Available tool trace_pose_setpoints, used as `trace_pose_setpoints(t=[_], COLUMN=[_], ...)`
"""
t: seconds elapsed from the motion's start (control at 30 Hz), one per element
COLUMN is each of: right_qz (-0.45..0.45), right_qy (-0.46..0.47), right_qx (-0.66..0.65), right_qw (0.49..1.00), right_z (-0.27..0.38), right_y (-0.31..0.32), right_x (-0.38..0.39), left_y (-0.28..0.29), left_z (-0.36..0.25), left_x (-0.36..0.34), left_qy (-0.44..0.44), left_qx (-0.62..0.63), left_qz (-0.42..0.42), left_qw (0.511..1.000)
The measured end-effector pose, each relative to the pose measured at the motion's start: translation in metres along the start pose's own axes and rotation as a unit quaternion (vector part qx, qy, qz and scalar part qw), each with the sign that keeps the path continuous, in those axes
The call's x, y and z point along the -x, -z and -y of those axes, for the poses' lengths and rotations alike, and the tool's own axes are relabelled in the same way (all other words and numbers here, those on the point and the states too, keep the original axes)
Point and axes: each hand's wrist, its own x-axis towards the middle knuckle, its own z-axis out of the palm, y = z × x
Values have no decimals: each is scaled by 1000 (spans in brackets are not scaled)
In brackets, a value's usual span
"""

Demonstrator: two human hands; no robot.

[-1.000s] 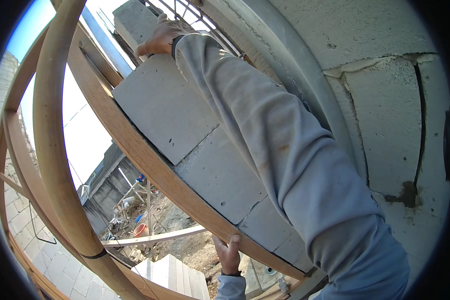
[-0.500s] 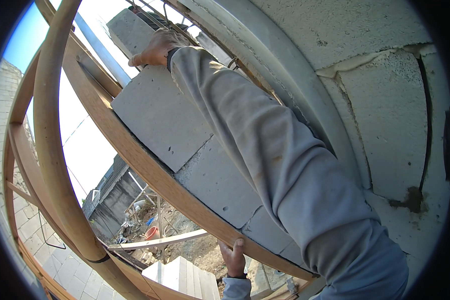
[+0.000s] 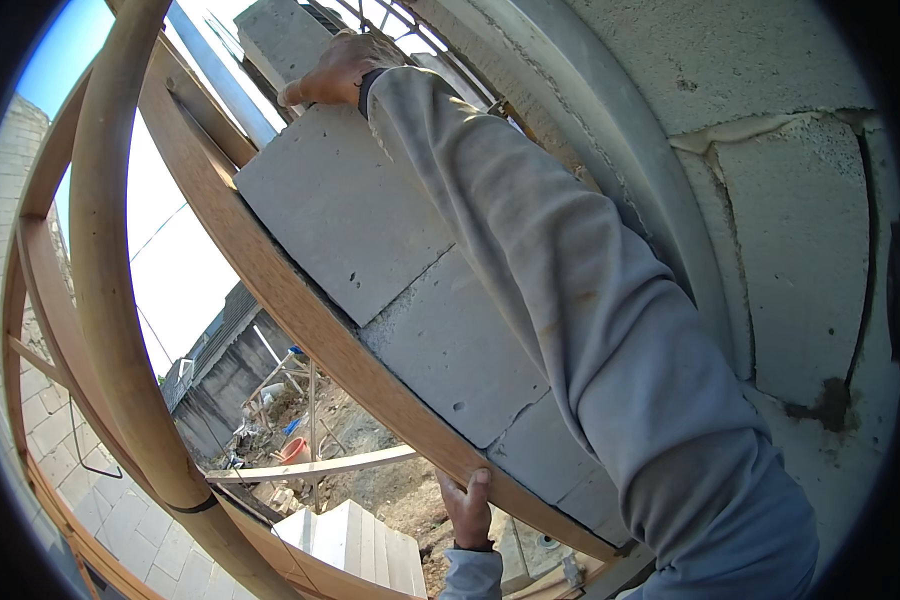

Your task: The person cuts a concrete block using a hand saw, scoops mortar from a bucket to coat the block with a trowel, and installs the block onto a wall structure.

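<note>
My right hand (image 3: 342,74), sleeved in grey, reaches far up across the wall. Its thumb lies along the lower edge of a light grey block (image 3: 282,38), and its other fingers are partly hidden on the far side. Just below this hand is a larger grey block (image 3: 345,205), in a row with several others. A curved wooden frame board (image 3: 300,318) runs along the row's left edge. Lower down, my left hand (image 3: 469,508) grips this board, thumb on its face and the other fingers mostly hidden behind it.
A thick bamboo pole (image 3: 105,250) crosses the left side, beside another wooden frame (image 3: 48,300). More block wall (image 3: 790,250) rises at the right. Thin metal rods (image 3: 420,30) show at the top. Below are stacked pale blocks (image 3: 355,545), rubble and an orange bucket (image 3: 294,451).
The view has shifted slightly, so the right hand and upper blocks sit higher and farther right in the picture. Both hands keep their holds.
</note>
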Motion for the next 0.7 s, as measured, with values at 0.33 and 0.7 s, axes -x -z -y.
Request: trace_pose_setpoints(t=[0.33, 0.7], right_qz=[-32, -44], right_qy=[74, 37], right_qx=[-23, -47], right_qw=[996, 997], right_z=[-9, 4], right_y=[-2, -10], right_x=[1, -31], left_y=[0, 7], left_z=[2, -11], left_x=[0, -2], left_qy=[-19, -8], left_qx=[-7, 0], left_qz=[-8, 43], left_qw=[1000, 999])
